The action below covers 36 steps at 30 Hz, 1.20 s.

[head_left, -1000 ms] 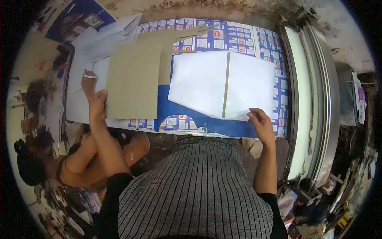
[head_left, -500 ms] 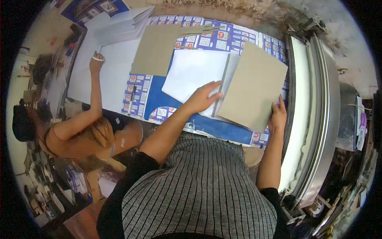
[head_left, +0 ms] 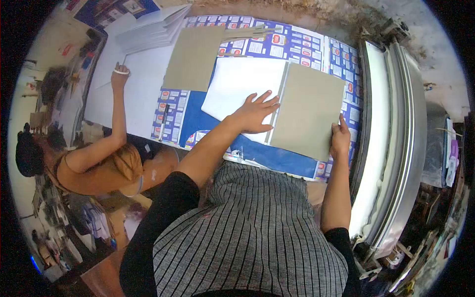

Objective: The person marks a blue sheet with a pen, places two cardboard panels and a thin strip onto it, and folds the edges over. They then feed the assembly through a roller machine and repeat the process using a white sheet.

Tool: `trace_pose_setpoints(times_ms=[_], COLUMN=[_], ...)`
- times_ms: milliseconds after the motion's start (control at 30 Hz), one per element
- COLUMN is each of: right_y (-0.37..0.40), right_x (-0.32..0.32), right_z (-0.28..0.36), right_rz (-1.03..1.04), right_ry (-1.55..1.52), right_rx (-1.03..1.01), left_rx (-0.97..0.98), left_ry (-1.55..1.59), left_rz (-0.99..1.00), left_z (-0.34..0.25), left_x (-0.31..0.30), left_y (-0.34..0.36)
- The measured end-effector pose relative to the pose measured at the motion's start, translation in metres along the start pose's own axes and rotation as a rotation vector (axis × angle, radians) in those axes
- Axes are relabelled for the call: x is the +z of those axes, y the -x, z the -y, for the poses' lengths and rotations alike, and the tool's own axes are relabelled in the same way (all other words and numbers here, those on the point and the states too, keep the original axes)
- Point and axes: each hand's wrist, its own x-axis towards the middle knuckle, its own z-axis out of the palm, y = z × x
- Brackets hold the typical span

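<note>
While left hand [head_left: 253,115] rests with fingers spread on white sheet [head_left: 240,79], apparently steadying it, right hand [head_left: 340,140] pinches right edge of tan board [head_left: 311,111], likely for alignment. Board lies beside narrow strip [head_left: 283,84], partly over blue sheet [head_left: 282,156].

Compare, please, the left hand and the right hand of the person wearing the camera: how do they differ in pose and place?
The left hand is spread palm down over the white paper, while the right hand has bent fingers at the board's outer edge. The left hand reaches toward the grey strip; the right hand is farther from it. Both are bare.
</note>
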Motion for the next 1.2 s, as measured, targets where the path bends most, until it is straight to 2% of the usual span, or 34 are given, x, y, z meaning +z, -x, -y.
trace_pose_setpoints(times_ms=[267,333,633,800,1200], right_y=[0.004,0.003,-0.002,0.002,-0.001], right_x=[0.0,-0.001,0.002,0.006,0.001], right_z=[-0.001,0.001,-0.009,-0.002,-0.003], right_rz=[-0.014,-0.032,-0.037,-0.061,-0.078], right_ry=[0.044,0.152,0.117,0.159,0.266], right_rx=[-0.03,0.024,-0.043,-0.029,-0.01], left_rx=[-0.012,-0.025,-0.025,-0.056,-0.066], left_ry=[0.061,0.066,0.054,0.052,0.014], left_rz=[-0.01,0.017,-0.037,0.049,0.057], left_z=[0.004,0.002,0.002,0.0,-0.003], left_x=[-0.005,-0.006,0.003,-0.005,-0.009], left_y=[-0.008,-0.007,-0.008,-0.01,-0.011])
